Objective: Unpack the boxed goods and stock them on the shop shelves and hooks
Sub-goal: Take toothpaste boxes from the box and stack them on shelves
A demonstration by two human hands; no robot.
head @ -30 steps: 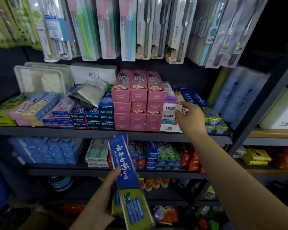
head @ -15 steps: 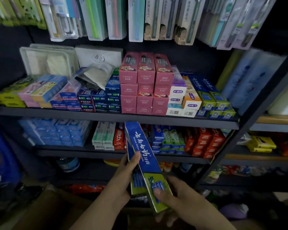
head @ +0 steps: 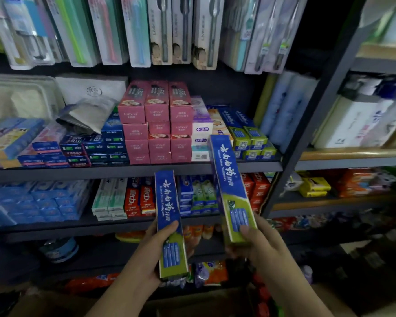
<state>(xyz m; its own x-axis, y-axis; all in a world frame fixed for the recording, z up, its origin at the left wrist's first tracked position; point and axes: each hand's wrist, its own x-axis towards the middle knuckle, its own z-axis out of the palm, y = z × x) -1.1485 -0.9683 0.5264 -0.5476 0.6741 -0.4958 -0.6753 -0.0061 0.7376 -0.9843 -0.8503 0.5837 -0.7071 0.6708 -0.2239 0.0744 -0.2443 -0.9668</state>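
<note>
Two long blue-and-green toothpaste boxes are in my hands in front of the shelves. My left hand (head: 146, 255) grips the lower end of one box (head: 169, 216), thumb across its face. My right hand (head: 258, 245) holds the other box (head: 229, 186) by its green end and tilts its top toward the middle shelf (head: 114, 171). That box's tip overlaps a stack of matching blue-and-green boxes (head: 247, 138) at the right end of that shelf.
Pink toothpaste boxes (head: 157, 124) are stacked mid-shelf, dark blue ones (head: 94, 147) to their left. Toothbrush packs (head: 162, 30) hang on hooks above. A dark upright post (head: 306, 133) bounds the shelf on the right. A cardboard box (head: 204, 305) lies below my arms.
My right hand drew back from the shelf, came down to the boxes in my left hand, took one and has lifted it up and to the right.
</note>
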